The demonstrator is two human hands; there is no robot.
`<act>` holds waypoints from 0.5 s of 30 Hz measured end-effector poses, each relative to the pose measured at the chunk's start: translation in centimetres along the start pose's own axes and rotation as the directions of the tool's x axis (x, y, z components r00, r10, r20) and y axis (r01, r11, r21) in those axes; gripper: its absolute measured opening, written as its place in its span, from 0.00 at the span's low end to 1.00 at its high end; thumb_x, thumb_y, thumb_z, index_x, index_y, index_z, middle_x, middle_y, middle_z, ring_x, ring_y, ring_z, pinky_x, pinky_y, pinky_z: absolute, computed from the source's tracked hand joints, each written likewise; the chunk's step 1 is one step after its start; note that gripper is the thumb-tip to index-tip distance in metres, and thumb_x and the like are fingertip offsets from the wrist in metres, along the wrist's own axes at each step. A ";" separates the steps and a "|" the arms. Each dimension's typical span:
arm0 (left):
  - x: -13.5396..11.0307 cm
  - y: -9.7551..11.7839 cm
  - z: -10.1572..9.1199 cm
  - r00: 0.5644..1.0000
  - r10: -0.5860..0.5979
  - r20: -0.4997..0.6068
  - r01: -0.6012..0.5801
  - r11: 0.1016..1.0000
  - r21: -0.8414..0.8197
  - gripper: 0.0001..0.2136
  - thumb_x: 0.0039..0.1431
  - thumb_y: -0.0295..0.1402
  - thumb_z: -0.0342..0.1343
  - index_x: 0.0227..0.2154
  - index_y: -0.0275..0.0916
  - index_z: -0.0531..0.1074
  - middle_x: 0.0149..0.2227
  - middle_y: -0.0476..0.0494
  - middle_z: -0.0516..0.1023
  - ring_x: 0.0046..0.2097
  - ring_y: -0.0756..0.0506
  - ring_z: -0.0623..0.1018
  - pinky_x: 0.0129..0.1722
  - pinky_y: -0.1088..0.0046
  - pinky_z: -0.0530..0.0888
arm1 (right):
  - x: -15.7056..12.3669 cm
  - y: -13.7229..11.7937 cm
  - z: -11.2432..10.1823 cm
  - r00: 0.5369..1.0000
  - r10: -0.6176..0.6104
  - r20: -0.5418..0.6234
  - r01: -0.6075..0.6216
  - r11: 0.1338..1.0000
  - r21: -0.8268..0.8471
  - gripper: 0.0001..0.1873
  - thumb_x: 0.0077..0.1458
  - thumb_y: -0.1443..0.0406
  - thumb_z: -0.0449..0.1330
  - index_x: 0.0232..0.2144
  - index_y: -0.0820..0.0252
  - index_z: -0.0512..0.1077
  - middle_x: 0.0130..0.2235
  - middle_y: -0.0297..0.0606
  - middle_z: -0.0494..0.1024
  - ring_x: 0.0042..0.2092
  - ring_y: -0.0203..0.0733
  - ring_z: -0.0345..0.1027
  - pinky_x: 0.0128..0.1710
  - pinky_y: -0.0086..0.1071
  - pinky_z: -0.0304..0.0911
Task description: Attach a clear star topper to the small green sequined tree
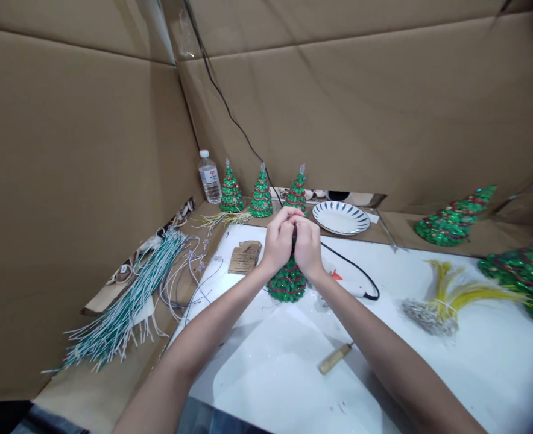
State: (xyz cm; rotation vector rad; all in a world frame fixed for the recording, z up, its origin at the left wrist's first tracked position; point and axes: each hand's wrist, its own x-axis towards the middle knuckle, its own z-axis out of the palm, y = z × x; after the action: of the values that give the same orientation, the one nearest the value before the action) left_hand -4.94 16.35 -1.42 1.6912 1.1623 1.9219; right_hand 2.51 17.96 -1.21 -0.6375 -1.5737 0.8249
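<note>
Both my hands meet over a small green sequined Christmas tree point(287, 283) that stands on the white table top point(474, 361). My left hand point(278, 241) is closed around the upper part of the tree. My right hand point(309, 246) is closed against it from the right, fingers curled on the tree's top. The tree's tip is hidden by my fingers; only its wide green base with red trim shows below my wrists.
Three finished little trees point(261, 196) stand at the back beside a water bottle point(209, 176) and a striped plate point(341, 217). Green-white wires point(126, 301) lie left, yellow wires point(456, 298) right, a wooden-handled tool point(335, 358) in front, a black cable point(357, 271) behind. Larger trees point(451, 220) lie far right.
</note>
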 end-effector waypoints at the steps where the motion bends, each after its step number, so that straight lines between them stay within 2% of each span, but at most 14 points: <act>1: 0.0 0.0 0.0 1.000 0.000 0.000 0.000 1.000 0.001 0.10 0.56 0.28 0.40 0.34 0.39 0.67 0.34 0.46 0.74 0.38 0.47 0.73 0.41 0.71 0.70 | 0.0 0.0 0.0 1.000 0.000 0.000 0.000 1.000 0.000 0.13 0.52 0.67 0.45 0.19 0.58 0.63 0.22 0.32 0.67 0.28 0.36 0.60 0.30 0.29 0.56; 15: 0.0 0.1 0.0 1.000 -0.007 -0.002 0.007 1.000 0.016 0.10 0.56 0.28 0.40 0.34 0.40 0.67 0.35 0.46 0.74 0.39 0.46 0.73 0.41 0.71 0.70 | 0.0 -0.1 0.0 1.000 0.007 0.004 -0.007 1.000 -0.018 0.13 0.52 0.66 0.44 0.18 0.57 0.61 0.22 0.32 0.66 0.29 0.38 0.59 0.29 0.30 0.56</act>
State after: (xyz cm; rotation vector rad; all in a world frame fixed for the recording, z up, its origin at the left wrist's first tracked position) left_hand -4.91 16.26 -1.35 1.6909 1.1857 1.9154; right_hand 2.54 17.86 -1.13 -0.6551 -1.5851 0.8192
